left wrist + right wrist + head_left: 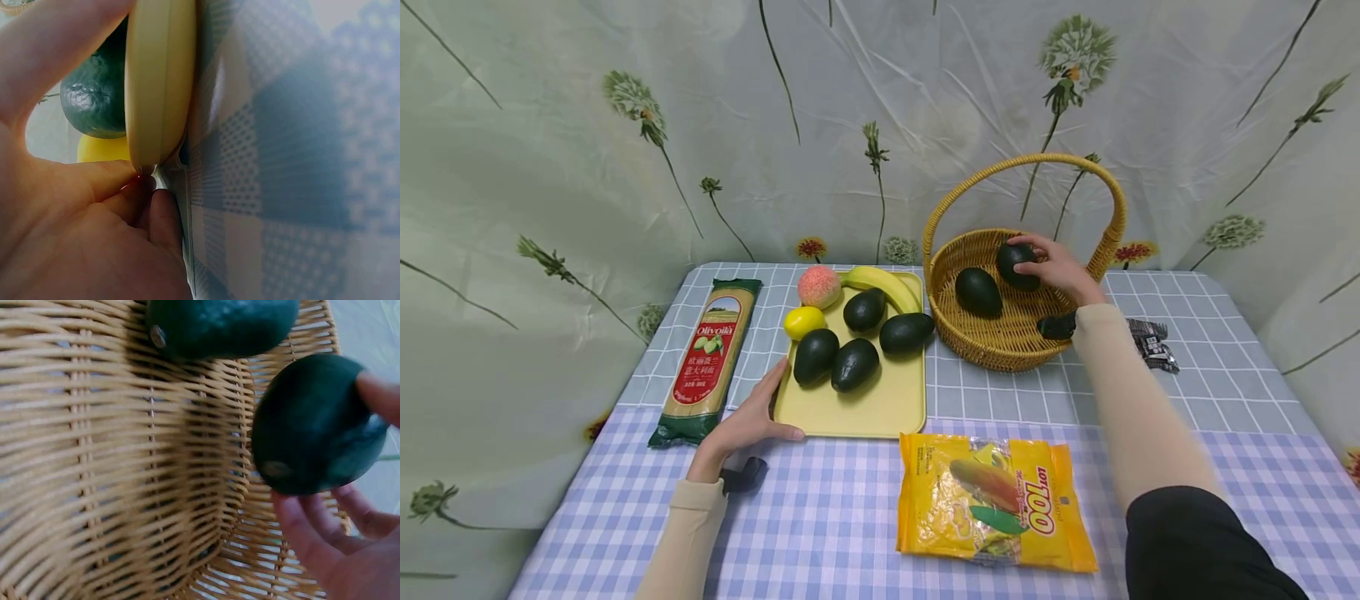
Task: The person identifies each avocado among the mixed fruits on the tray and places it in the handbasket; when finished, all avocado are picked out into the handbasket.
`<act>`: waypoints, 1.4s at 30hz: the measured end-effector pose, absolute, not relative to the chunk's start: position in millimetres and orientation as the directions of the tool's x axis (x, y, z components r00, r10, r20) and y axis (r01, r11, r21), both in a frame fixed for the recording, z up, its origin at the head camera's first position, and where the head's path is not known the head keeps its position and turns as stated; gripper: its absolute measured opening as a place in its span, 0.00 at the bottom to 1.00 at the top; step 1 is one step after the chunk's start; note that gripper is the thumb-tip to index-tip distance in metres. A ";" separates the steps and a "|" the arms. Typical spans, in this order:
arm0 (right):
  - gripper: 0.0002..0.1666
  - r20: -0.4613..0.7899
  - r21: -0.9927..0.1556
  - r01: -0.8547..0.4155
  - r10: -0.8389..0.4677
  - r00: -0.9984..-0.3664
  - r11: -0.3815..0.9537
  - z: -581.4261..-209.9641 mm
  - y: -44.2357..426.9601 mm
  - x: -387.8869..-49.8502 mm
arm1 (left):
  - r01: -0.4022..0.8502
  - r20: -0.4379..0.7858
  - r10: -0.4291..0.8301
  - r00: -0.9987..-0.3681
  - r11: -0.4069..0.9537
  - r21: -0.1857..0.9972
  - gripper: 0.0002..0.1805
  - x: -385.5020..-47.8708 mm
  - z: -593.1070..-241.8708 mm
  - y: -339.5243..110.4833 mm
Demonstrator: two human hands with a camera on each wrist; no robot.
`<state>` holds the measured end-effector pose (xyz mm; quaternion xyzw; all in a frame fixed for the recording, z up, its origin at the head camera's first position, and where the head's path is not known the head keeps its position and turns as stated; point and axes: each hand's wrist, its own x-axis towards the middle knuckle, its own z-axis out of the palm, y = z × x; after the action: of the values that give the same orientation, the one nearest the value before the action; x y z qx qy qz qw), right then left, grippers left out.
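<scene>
In the head view my right hand (1058, 268) grips a dark green avocado (1017, 265) inside the wicker basket (951, 333). The right wrist view shows this avocado (312, 425) between thumb and fingertips, above the woven bottom. A second avocado (978, 292) lies beside it in the basket. My left hand (748, 421) holds the near left corner of a yellow tray (887, 412), thumb along the front edge, fingers at the left side. Several avocados (854, 365), a lemon (803, 322), a peach (818, 287) and a banana (887, 287) are on the tray.
A spaghetti pack (707, 358) lies left of the tray. In front, a yellow mango candy bag (992, 504) rests on the checked tablecloth (820, 533). Small dark wrapped packets (1153, 346) sit right of the basket, whose tall handle (1022, 160) arches above it.
</scene>
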<state>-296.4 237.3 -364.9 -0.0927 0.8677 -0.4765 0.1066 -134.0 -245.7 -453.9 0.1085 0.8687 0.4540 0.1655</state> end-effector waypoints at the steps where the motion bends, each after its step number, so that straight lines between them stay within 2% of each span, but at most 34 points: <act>1: 0.29 -0.108 -0.840 -0.057 -0.270 -0.957 0.539 -365.7 235.8 -296.3 | 0.034 -0.192 0.335 -0.922 0.565 0.825 0.69 -133.9 -453.9 -245.6; 9: 0.29 -0.205 -0.805 -0.043 -0.345 -0.916 0.592 -366.3 231.3 -294.0 | 0.049 -0.181 0.344 -0.921 0.564 0.824 0.68 -133.5 -454.0 -246.4; 20: 0.27 -0.114 -0.793 -0.104 -0.314 -0.942 0.600 -357.8 242.0 -287.6 | 0.050 -0.177 0.345 -0.922 0.557 0.829 0.67 -132.0 -448.9 -243.1; 27: 0.26 -0.065 -0.872 -0.133 -0.380 -0.923 0.472 -349.6 234.8 -271.8 | 0.051 -0.180 0.344 -0.922 0.567 0.822 0.68 -133.9 -455.3 -246.1; 31: 0.25 -0.022 -0.910 -0.171 -0.455 -0.890 0.378 -348.3 222.1 -263.6 | 0.056 -0.175 0.344 -0.923 0.568 0.821 0.68 -133.7 -454.3 -246.1; 36: 0.25 0.008 -0.936 -0.208 -0.572 -0.820 0.285 -347.8 197.8 -250.8 | 0.058 -0.167 0.344 -0.924 0.558 0.828 0.67 -133.0 -452.2 -245.2; 42: 0.25 -0.001 -0.939 -0.234 -0.683 -0.730 0.251 -349.5 156.3 -232.3 | 0.046 -0.179 0.337 -0.924 0.564 0.824 0.68 -132.9 -452.7 -245.3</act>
<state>-232.3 156.3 -349.5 -0.3008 0.7625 -0.5328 0.2105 -132.9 -245.3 -452.7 0.1103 0.8698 0.4535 0.1604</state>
